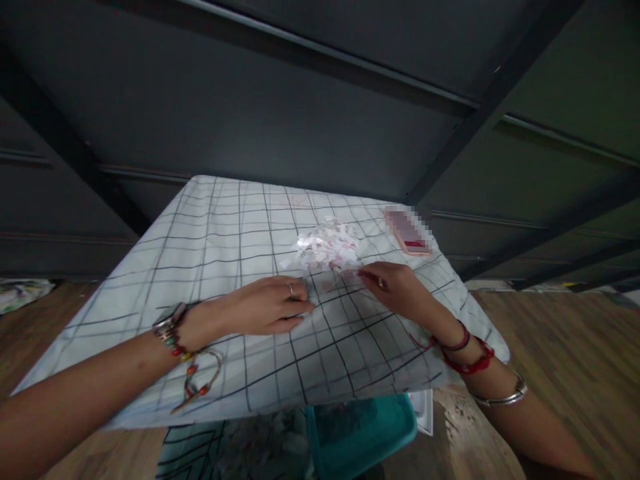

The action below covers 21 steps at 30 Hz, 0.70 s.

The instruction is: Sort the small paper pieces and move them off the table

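Note:
A loose heap of small white and pinkish paper-like strips (327, 245) lies on the checked cloth, some of them shiny or see-through. My left hand (273, 305) rests palm down on the cloth just in front of the heap, its fingers loosely apart and nothing visible in them. At the heap's near right edge, the thumb and fingertips of my right hand (393, 285) are pinched on a small pale strip (351, 273). What kind of strip it is does not show clearly.
A white cloth with dark grid lines (235, 233) covers the table. Toward the back right corner lies a phone in a pink case (409, 230). Dark metal panels (280, 100) stand behind. Below the front edge are a teal bin (365, 433) and a heap of scraps (265, 443).

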Tool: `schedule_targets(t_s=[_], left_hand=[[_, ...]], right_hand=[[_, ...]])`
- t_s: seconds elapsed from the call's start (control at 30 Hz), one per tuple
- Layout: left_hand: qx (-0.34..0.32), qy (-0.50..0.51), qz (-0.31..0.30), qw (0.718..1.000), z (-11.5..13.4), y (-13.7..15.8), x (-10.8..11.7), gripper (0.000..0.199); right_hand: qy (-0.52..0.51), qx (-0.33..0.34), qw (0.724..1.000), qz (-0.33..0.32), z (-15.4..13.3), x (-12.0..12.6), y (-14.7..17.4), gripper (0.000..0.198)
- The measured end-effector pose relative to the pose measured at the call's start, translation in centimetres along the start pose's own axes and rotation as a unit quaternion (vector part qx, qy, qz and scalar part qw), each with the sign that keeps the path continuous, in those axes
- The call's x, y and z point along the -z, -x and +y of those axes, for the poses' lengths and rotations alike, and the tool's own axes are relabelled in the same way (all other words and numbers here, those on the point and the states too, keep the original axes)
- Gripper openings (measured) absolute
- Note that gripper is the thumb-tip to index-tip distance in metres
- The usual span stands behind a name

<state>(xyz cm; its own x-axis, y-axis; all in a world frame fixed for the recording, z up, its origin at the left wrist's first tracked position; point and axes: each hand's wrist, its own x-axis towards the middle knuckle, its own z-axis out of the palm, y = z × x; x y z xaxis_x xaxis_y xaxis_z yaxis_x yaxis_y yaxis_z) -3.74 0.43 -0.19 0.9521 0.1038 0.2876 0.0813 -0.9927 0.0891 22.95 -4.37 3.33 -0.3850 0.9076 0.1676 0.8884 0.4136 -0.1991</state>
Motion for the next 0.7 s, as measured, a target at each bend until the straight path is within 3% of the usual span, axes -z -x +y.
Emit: schedule_targets(t_s=[0.2, 0.33, 0.47, 0.57, 0.7], left_hand=[[-0.028, 0.021, -0.017, 0.999, 0.5, -0.1, 0.6, 0.023], [-0.032, 0.025, -0.02, 0.999, 0.7, -0.2, 0.6, 0.025], [-0.034, 0.028, -0.011, 0.999, 0.3, 0.1, 1.1, 0.027], [0.028, 0.042, 0.022, 0.998, -1.1, 1.0, 1.9, 0.029], [0.146, 0.004, 0.05, 0.988, -3.7, 2.6, 2.6, 0.026]], right_hand=[[0.029, -0.045, 0.998, 0.027, 1.2, 0.2, -0.4, 0.02], [0.008, 0.034, 0.999, 0.021, -0.1, 0.3, -1.1, 0.022], [0.092, 0.103, 0.99, 0.011, -2.8, -0.8, -3.2, 0.022], [0.147, 0.148, 0.978, -0.021, -4.1, -1.4, -4.1, 0.019], [0.137, 0.171, 0.975, -0.047, -4.2, -0.9, -3.5, 0.019]])
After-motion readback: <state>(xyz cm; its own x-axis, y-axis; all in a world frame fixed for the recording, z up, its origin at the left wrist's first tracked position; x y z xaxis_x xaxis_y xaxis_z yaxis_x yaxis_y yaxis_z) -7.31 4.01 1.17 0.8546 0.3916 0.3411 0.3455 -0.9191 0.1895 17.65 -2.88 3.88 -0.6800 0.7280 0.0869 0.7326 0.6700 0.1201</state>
